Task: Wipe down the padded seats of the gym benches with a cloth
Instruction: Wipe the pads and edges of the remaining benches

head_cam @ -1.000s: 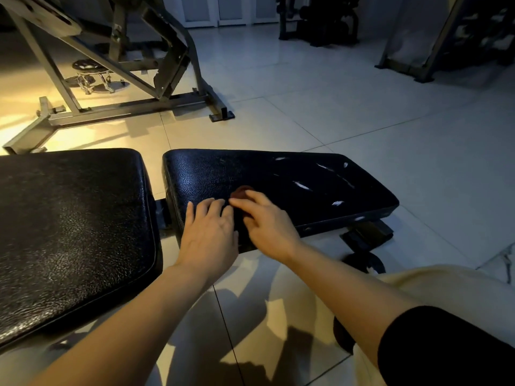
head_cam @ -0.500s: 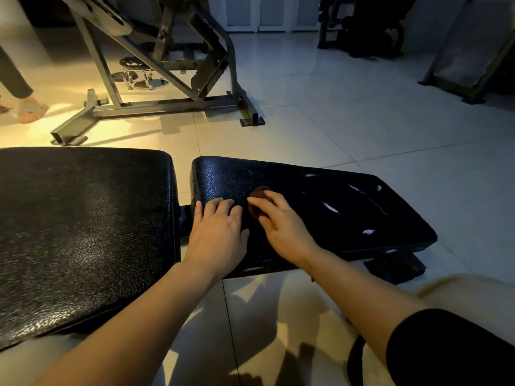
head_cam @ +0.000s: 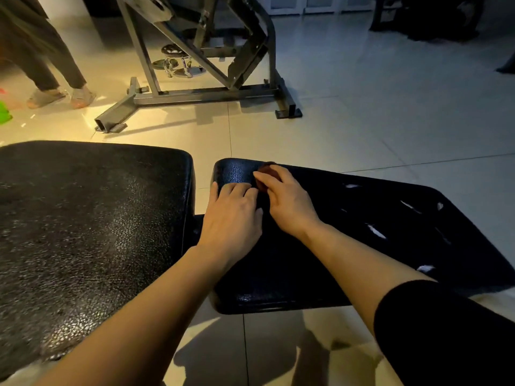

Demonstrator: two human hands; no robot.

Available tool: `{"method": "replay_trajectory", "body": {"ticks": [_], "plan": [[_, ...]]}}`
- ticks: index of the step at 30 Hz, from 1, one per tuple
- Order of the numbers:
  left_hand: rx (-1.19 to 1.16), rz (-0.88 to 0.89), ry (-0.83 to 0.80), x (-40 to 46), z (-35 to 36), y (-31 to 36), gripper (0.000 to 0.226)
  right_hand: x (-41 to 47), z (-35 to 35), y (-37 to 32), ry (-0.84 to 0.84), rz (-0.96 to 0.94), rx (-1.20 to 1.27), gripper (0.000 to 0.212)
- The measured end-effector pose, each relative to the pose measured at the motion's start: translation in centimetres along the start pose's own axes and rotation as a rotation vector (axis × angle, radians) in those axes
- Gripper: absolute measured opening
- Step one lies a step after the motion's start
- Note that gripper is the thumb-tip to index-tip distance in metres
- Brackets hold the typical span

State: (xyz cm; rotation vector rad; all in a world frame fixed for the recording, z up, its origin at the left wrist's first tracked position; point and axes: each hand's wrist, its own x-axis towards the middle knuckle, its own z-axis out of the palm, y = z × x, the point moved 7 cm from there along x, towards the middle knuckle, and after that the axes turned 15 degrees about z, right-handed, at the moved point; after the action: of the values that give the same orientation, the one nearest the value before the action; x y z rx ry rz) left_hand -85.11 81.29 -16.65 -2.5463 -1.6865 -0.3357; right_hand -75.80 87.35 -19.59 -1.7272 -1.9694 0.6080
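A black padded seat [head_cam: 362, 246] with several torn white spots lies in front of me on the right. A larger black back pad [head_cam: 83, 232] lies to its left across a narrow gap. My left hand [head_cam: 231, 218] rests flat on the seat's left end, fingers together. My right hand [head_cam: 287, 201] presses a small reddish-brown cloth [head_cam: 264, 174] onto the seat near its far left corner; most of the cloth is hidden under the fingers.
A grey steel machine frame [head_cam: 200, 93] stands on the pale tiled floor beyond the bench. Another person's legs and sandals [head_cam: 61, 93] are at the far left, with a green object [head_cam: 4, 112] at the edge. Dark gym equipment [head_cam: 429, 15] is at the back right.
Both hands have slid from the seat's near edge toward its far left corner, the right one carrying the cloth. The view has moved closer and turned left, bringing the other person's legs into sight.
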Motion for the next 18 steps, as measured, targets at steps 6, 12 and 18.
{"method": "replay_trajectory", "body": {"ticks": [6,12,18], "plan": [[0.011,0.0,0.021,1.6,0.7,-0.3,0.04,2.6,0.2,0.6,-0.043,-0.03,0.02,0.047],[0.017,0.002,0.027,1.5,0.6,-0.3,0.042,4.3,-0.1,1.0,-0.049,-0.009,0.027,0.047],[0.026,-0.003,0.018,1.6,0.6,-0.2,0.042,3.7,-0.4,2.4,-0.025,0.006,0.062,0.045]]}}
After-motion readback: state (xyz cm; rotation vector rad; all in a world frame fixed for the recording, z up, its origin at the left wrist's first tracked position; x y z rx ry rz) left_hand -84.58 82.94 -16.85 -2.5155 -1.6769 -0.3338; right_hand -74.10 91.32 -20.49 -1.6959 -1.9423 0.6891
